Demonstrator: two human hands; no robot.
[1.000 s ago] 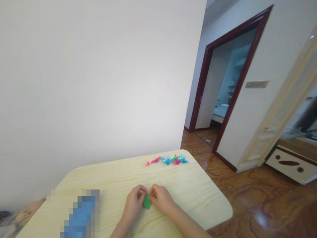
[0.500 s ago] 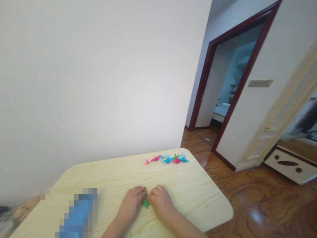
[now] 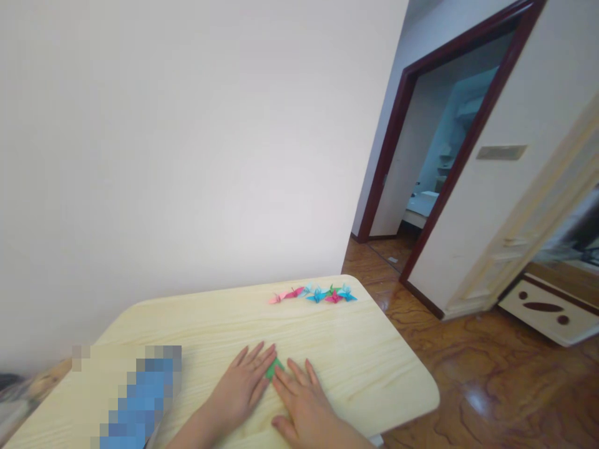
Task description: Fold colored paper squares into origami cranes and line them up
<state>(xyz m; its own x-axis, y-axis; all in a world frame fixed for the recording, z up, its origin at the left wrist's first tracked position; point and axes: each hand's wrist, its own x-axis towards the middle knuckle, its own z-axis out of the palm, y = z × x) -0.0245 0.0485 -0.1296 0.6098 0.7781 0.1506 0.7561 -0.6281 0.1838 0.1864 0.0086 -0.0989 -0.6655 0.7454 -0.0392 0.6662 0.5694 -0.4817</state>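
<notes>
A small folded piece of green paper (image 3: 274, 368) lies flat on the wooden table (image 3: 210, 324), partly covered by my fingers. My left hand (image 3: 243, 383) rests on the paper's left side with its fingers stretched out. From the right, my right hand (image 3: 302, 399) presses a fingertip on the paper's lower right edge, its other fingers spread and the thumb held apart. Toward the back of the table stand several folded paper cranes in a cluster, among them a pink crane (image 3: 277, 299), a blue crane (image 3: 317, 295) and a red crane (image 3: 334, 297).
A blurred-out blue object (image 3: 140, 399) lies on the table at the left. Behind the table rises a white wall (image 3: 187, 143). To the right are a wood-patterned floor (image 3: 477, 374), a dark red door frame (image 3: 468, 143) and a low white cabinet (image 3: 543, 308).
Both hands have gone from curled fingers pinching the green paper to flattened, spread fingers pressing on it. Less of the paper shows now. The view has shifted slightly.
</notes>
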